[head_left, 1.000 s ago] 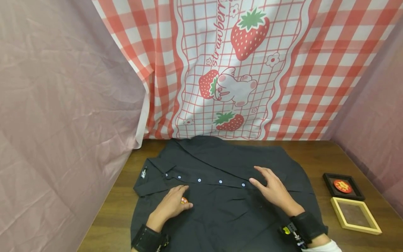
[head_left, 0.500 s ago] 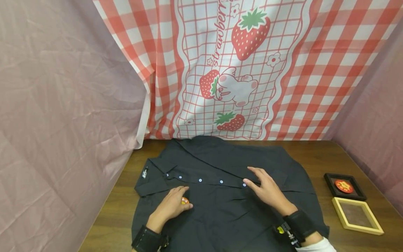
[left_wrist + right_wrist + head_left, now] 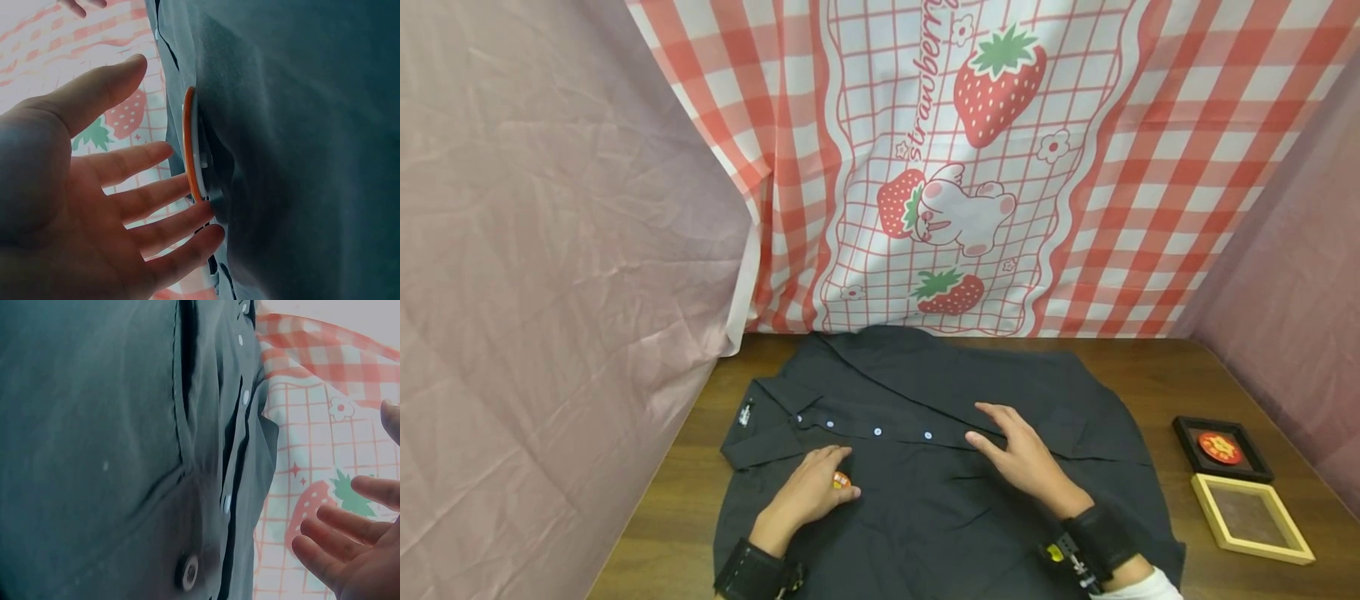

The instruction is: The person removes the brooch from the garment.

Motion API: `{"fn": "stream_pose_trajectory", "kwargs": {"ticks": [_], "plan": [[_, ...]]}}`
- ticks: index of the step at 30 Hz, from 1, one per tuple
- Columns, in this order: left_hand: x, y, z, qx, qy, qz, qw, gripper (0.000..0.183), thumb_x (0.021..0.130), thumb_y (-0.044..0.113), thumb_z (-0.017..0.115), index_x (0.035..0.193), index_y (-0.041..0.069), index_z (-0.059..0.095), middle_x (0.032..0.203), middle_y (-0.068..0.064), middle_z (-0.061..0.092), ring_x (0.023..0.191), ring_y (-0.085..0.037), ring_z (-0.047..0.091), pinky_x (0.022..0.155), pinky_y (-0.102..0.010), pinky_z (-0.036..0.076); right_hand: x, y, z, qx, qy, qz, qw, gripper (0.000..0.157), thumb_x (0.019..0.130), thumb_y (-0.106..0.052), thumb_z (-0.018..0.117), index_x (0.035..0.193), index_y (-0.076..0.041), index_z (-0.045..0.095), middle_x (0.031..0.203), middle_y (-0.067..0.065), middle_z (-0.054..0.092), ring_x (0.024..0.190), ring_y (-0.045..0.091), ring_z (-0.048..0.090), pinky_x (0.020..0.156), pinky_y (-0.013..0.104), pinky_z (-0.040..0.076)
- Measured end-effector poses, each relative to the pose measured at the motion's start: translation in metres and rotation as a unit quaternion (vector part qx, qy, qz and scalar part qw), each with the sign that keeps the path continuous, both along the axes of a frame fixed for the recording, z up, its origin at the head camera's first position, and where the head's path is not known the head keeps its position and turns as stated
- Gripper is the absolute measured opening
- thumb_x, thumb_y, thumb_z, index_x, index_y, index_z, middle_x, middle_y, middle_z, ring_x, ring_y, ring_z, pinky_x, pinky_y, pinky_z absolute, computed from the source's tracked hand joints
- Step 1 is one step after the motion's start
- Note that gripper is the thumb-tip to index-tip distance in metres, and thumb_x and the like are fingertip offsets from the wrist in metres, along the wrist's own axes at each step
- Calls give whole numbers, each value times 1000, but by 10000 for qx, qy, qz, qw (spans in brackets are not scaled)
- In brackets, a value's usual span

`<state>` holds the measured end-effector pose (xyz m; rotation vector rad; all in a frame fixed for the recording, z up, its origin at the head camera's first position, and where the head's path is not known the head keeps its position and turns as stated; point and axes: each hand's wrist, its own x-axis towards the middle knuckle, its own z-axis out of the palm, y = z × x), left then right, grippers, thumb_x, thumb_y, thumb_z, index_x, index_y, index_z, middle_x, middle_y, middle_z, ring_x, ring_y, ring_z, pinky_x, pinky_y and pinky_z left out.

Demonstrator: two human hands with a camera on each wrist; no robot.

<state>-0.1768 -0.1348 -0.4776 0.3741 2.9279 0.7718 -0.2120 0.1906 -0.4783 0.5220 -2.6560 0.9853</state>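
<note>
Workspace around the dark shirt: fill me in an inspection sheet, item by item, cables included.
Surface: wooden table, largely covered by the spread shirt.
Job's things: dark shirt lying with its buttons up; round orange badge on it, partly hidden by the left hand.
Clutter: black frame with a red disc inside, pale yellow frame next to it.
Hands: left hand relaxed at the badge; right hand open above the shirt.
Cables: nothing seen.
Surroundings: strawberry-print cloth behind, pink drapes at both sides.
</note>
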Motion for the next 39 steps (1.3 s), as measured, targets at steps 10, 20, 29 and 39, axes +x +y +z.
{"fn": "stream_pose_trajectory", "kwargs": {"ticks": [10,20,29,39], "plan": [[0,0,-1,42,30,-43,10000,61,82,29,77,132,1,56,135,-21,56,128,-41,49,107,-55,40,1,-12,1,15,-123,12,9999,52,92,-33,66,137,-9,54,134,17,56,118,36,58,90,53,52],[1,-1,-2,4,58,-68,10000,60,81,29,77,130,1,57,132,-19,58,126,-40,50,105,-55,42,-2,-21,0,-32,29,86,10000,51,91,-31,68,135,-9,56,131,17,58,119,35,58,95,55,49],[-1,1,-1,7,-45,-33,10000,60,82,29,77,131,2,57,134,-19,57,127,-39,50,106,-54,41,-4,-26,6,-121,39,197,9997,51,91,-30,68,135,-9,55,132,17,57,117,35,59,93,54,51],[-2,0,-1,17,-126,7,9999,60,82,30,76,131,2,57,134,-18,56,128,-39,49,107,-54,40,-7,-35,9,-163,-12,309,9994,52,92,-31,67,137,-9,54,133,16,57,117,34,59,91,50,52]]}}
